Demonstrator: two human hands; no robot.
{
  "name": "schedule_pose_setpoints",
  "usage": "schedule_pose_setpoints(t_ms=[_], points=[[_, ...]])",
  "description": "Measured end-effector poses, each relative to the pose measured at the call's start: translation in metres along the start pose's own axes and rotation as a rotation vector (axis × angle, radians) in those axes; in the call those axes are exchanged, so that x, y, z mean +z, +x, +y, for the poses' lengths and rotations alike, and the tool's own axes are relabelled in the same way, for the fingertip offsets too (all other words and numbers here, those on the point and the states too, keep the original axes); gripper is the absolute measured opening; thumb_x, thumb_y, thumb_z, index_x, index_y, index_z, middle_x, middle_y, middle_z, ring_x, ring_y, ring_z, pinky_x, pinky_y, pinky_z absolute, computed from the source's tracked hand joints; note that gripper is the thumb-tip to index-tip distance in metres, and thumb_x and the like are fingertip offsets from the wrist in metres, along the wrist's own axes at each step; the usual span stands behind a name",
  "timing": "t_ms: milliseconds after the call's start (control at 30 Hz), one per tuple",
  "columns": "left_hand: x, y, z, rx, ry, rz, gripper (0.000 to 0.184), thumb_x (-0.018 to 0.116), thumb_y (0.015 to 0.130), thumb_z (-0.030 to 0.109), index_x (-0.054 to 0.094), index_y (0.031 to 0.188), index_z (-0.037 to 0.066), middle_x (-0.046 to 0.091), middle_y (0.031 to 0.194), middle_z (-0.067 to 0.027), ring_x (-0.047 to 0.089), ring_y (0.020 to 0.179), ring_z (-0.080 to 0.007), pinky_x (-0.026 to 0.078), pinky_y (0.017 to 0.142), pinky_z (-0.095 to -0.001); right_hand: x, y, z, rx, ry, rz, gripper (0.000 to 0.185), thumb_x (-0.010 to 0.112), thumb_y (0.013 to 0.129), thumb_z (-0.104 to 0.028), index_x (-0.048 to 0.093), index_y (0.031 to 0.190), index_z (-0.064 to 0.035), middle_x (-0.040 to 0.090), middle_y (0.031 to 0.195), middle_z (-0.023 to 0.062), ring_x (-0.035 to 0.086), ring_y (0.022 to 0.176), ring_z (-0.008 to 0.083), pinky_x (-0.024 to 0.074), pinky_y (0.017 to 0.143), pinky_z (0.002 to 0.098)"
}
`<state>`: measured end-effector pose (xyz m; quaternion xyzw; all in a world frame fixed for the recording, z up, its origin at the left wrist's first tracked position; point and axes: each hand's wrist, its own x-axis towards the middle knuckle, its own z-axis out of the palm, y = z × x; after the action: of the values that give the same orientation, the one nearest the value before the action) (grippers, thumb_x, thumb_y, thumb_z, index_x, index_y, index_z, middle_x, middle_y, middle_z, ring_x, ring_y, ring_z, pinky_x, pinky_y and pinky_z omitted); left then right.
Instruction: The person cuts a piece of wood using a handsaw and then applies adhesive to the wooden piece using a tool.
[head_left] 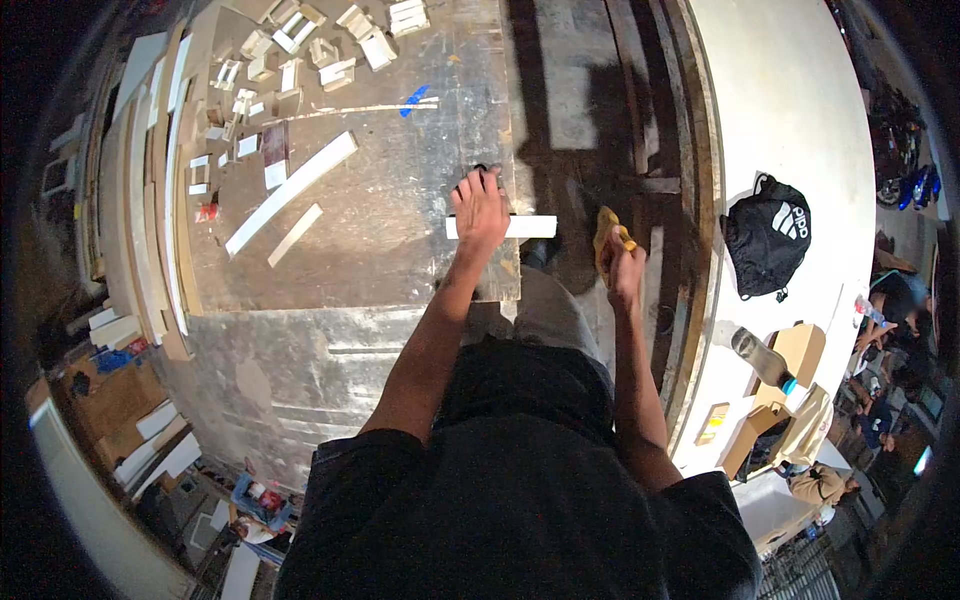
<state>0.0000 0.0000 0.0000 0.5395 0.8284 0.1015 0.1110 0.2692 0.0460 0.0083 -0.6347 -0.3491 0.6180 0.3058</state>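
Note:
My left hand (482, 208) lies over a short white wood strip (533, 227) at the right edge of the wooden tabletop (400, 270), holding it down. The strip's right end sticks out past that edge. A small dark thing shows by my left fingertips; its kind is unclear. My right hand (626, 270) is closed around a yellow-handled tool (604, 238), to the right of the strip and apart from it. The tool's working end cannot be made out.
Several small wooden pieces (295, 30) lie at the far left, near a long pale strip (295, 192) and a shorter one (296, 235). Long boards (165, 200) line the left side. A black drawstring bag (768, 238), bottle (762, 358) and cardboard box (797, 350) rest on the white surface (800, 110) at right.

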Motion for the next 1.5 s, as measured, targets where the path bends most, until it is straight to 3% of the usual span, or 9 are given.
schedule_pose_setpoints(t_ms=[300, 367, 433, 467, 733, 967, 1033, 1367, 1500], points=[[0.015, 0.004, -0.004, 0.021, -0.086, 0.134, 0.043, 0.059, 0.095, 0.022, 0.050, 0.136, 0.008, 0.052, 0.132, -0.0169, 0.048, 0.119, -0.0344, 0.035, 0.098, -0.0500, 0.007, -0.103, -0.089, -0.175, 0.014, -0.005, 0.029, 0.067, 0.101, -0.031, 0.062, 0.092, -0.0036, 0.056, 0.070, 0.0002, 0.053, 0.059, 0.0102, 0.0451, 0.054, 0.0292], [0.025, 0.005, -0.010, -0.013, -0.086, 0.150, 0.040, 0.056, 0.095, 0.022, 0.053, 0.132, 0.008, 0.054, 0.130, -0.0172, 0.049, 0.119, -0.0350, 0.036, 0.098, -0.0503, 0.013, -0.123, -0.100, -0.179, 0.009, -0.030, 0.027, 0.068, 0.100, -0.031, 0.064, 0.095, -0.0043, 0.054, 0.069, -0.0017, 0.051, 0.058, 0.0085, 0.0415, 0.051, 0.0275], [0.023, 0.006, -0.011, -0.028, -0.090, 0.166, 0.039, 0.055, 0.095, 0.023, 0.053, 0.130, 0.007, 0.055, 0.128, -0.0173, 0.050, 0.118, -0.0353, 0.036, 0.097, -0.0498, 0.022, -0.140, -0.110, -0.045, -0.002, -0.097, 0.026, 0.069, 0.100, -0.031, 0.065, 0.095, -0.0056, 0.054, 0.069, -0.0040, 0.048, 0.056, 0.0061, 0.0359, 0.049, 0.0250], [0.022, 0.007, -0.011, -0.048, -0.099, 0.185, 0.038, 0.054, 0.094, 0.023, 0.054, 0.128, 0.007, 0.056, 0.125, -0.0174, 0.051, 0.116, -0.0355, 0.037, 0.097, -0.0493, 0.025, -0.144, -0.108, -0.020, -0.009, -0.097, 0.026, 0.069, 0.100, -0.031, 0.064, 0.094, -0.0064, 0.053, 0.069, -0.0068, 0.045, 0.056, 0.0041, 0.0309, 0.049, 0.0233], [0.008, 0.007, -0.002, -0.094, -0.157, 0.279, 0.036, 0.054, 0.091, 0.020, 0.056, 0.123, 0.004, 0.056, 0.119, -0.0163, 0.052, 0.110, -0.0362, 0.038, 0.096, -0.0482, 0.067, -0.179, -0.081, 0.028, 0.056, -0.153, 0.018, 0.068, 0.100, -0.019, 0.063, 0.097, -0.0023, 0.049, 0.075, -0.0085, 0.039, 0.063, 0.0026, 0.0288, 0.053, 0.0227], [0.016, 0.008, -0.008, -0.017, -0.185, 0.290, 0.038, 0.054, 0.092, 0.023, 0.056, 0.124, 0.004, 0.057, 0.120, -0.0169, 0.053, 0.111, -0.0362, 0.037, 0.096, -0.0497, 0.073, -0.186, -0.078, 0.009, 0.010, -0.106, 0.021, 0.067, 0.102, -0.023, 0.063, 0.098, -0.0022, 0.048, 0.073, -0.0081, 0.039, 0.063, 0.0019, 0.0276, 0.053, 0.0225], [0.017, 0.007, -0.010, -0.008, -0.205, 0.208, 0.041, 0.049, 0.096, 0.032, 0.055, 0.127, 0.006, 0.055, 0.124, -0.0176, 0.050, 0.113, -0.0376, 0.034, 0.099, -0.0502, 0.076, -0.190, -0.082, 0.029, -0.002, -0.105, 0.024, 0.067, 0.102, -0.026, 0.064, 0.097, -0.0022, 0.048, 0.073, -0.0078, 0.038, 0.063, 0.0019, 0.0272, 0.053, 0.0224], [0.038, 0.013, -0.015, -0.070, -0.239, 0.344, 0.046, 0.044, 0.098, 0.044, 0.059, 0.122, 0.008, 0.056, 0.115, -0.0170, 0.051, 0.104, -0.0367, 0.036, 0.093, -0.0508, 0.089, -0.202, -0.080, -0.002, -0.162, -0.111, 0.028, 0.067, 0.101, -0.028, 0.063, 0.096, -0.0013, 0.051, 0.075, -0.0060, 0.042, 0.064, 0.0051, 0.0335, 0.056, 0.0249], [0.033, 0.012, -0.011, -0.072, -0.208, 0.302, 0.045, 0.041, 0.098, 0.040, 0.059, 0.120, 0.005, 0.058, 0.116, -0.0173, 0.053, 0.106, -0.0367, 0.038, 0.094, -0.0515, 0.092, -0.203, -0.088, 0.016, -0.188, -0.162, 0.028, 0.068, 0.101, -0.030, 0.063, 0.096, -0.0024, 0.052, 0.074, -0.0063, 0.043, 0.064, 0.0048, 0.0337, 0.056, 0.0245]])
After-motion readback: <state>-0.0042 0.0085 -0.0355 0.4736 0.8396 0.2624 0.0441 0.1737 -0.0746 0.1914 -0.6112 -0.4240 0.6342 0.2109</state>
